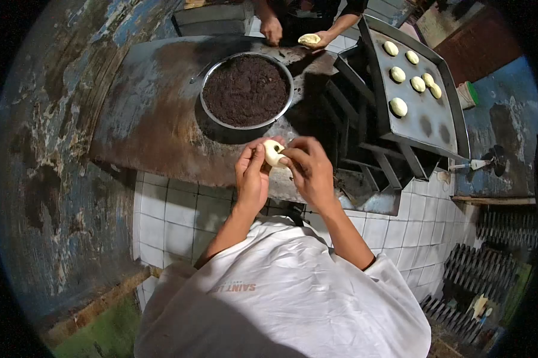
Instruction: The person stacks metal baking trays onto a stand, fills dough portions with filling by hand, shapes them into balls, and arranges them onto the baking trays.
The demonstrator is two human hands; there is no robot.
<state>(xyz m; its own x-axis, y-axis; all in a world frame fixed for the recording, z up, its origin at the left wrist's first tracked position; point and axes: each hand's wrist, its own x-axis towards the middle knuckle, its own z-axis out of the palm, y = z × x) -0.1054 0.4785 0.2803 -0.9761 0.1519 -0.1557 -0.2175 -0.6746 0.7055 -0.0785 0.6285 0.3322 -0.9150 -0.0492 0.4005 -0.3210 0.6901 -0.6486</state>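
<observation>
A small pale piece of dough (272, 153) with a dark spot of filling showing in its middle is held up between both hands. My left hand (252, 173) is closed around its left side, thumb pressed against it. On the other side, my right hand (308, 170) pinches the dough's edge with thumb and fingers. Just beyond the hands stands a round metal bowl (204, 107) full of dark, crumbly filling (245, 89). The hands are above the near edge of the worn table (155, 119).
At right, a metal tray (421, 128) carrying several pale dough balls (398, 107) rests on a stack of dark trays (364, 143). Across the table, a co-worker's hand (323, 40) holds a flattened dough piece (309, 39). A green-lidded container (467, 94) stands beyond the tray.
</observation>
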